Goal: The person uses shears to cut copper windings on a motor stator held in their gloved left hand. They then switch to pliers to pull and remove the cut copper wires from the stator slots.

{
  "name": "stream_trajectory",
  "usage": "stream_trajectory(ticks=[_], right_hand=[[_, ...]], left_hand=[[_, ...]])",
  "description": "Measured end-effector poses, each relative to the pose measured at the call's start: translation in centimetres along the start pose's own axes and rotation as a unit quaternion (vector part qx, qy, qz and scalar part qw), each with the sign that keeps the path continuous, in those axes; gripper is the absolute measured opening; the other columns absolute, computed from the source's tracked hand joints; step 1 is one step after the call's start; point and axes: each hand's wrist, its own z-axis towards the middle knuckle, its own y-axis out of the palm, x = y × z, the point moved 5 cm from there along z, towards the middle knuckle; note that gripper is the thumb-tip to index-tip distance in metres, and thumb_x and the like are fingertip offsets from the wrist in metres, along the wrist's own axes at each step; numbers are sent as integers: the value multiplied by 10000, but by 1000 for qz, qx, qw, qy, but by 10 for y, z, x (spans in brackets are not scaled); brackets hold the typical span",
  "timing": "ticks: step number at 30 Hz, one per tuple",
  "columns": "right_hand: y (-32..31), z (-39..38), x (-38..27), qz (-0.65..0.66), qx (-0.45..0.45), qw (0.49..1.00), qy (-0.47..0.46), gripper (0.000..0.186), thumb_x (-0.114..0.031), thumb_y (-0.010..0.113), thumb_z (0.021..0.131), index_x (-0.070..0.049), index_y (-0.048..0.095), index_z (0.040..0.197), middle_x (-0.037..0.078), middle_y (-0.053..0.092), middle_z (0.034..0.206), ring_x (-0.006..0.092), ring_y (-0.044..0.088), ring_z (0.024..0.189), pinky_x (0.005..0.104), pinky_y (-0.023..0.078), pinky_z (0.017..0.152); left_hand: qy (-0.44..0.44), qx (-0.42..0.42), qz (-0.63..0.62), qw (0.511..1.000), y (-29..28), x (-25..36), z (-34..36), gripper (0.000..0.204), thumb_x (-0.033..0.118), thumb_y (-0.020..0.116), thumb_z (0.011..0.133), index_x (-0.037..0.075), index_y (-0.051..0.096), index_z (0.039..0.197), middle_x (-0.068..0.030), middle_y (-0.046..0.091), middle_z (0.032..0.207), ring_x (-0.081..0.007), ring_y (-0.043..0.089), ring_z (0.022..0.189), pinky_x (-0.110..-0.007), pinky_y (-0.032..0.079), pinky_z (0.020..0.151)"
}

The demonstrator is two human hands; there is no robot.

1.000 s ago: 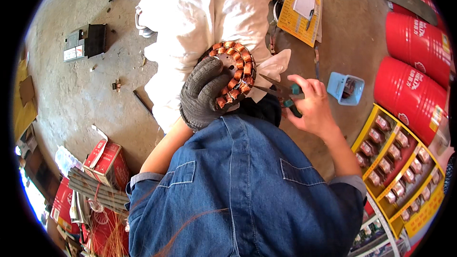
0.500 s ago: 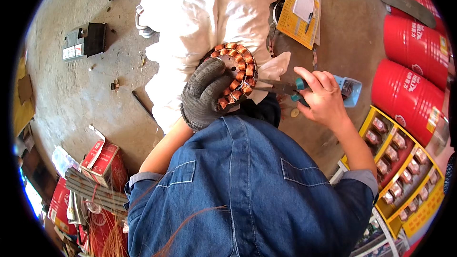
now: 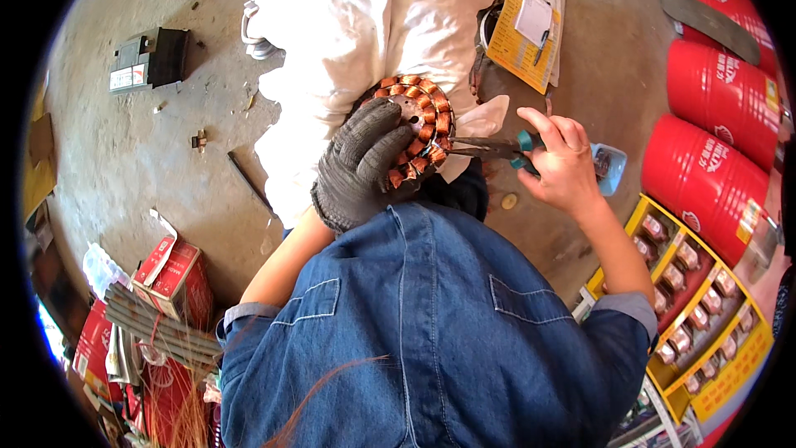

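White cloth point(image 3: 332, 33) upper ctr. My gloved L hand point(image 3: 361, 158), fingers clamped on copper-coil ring point(image 3: 429, 116) mid-frame; R hand point(image 3: 568, 162), right of ctr, fingers clamped on pliers point(image 3: 507, 149). Prob. plier work at ring's edge; next calls for steady ring, careful tips.

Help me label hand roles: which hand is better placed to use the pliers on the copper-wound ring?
Probably the right hand: it grips the pliers, whose tips point at the copper-wound ring. The gloved left hand is occupied holding that ring.
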Motion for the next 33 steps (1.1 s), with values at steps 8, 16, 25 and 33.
stream_trajectory(ticks=[8, 16, 25, 33], right_hand=[[-11, 16, -1, 23, 26, 999, 30, 223, -222, 786, 577, -25, 692, 628, 15, 524, 1388, 233, 478, 1149, 388, 395, 997], [-20, 22, 3, 100, 53, 994, 12, 227, -156, 784, 575, 0, 690, 710, 66, 565, 1224, 264, 516, 1112, 424, 405, 973], [-14, 27, 1, 43, 74, 995, -52, 197, -129, 763, 622, -2, 672, 742, 81, 563, 1141, 304, 516, 1074, 463, 411, 964], [-9, 31, 3, -65, 88, 987, -118, 153, -74, 684, 647, 53, 638, 719, 126, 597, 1141, 303, 562, 983, 479, 465, 924]], left_hand=[[-25, -21, 120, 992, -15, 43, 18, 661, 426, 858, 646, 105, 646, 1183, -115, 646, 1142, -329, 635, 1003, -449, 487, 850], [-85, -34, 141, 986, 4, 45, 40, 390, 341, 849, 656, 110, 687, 926, -96, 624, 870, -319, 608, 835, -442, 454, 765], [-57, 0, 93, 994, 5, 40, 31, 419, 303, 886, 648, 88, 680, 943, -99, 617, 879, -305, 601, 826, -423, 450, 762], [-60, 9, 85, 995, 4, 38, 31, 402, 268, 884, 658, 98, 687, 964, -107, 638, 935, -312, 618, 861, -426, 468, 764]])
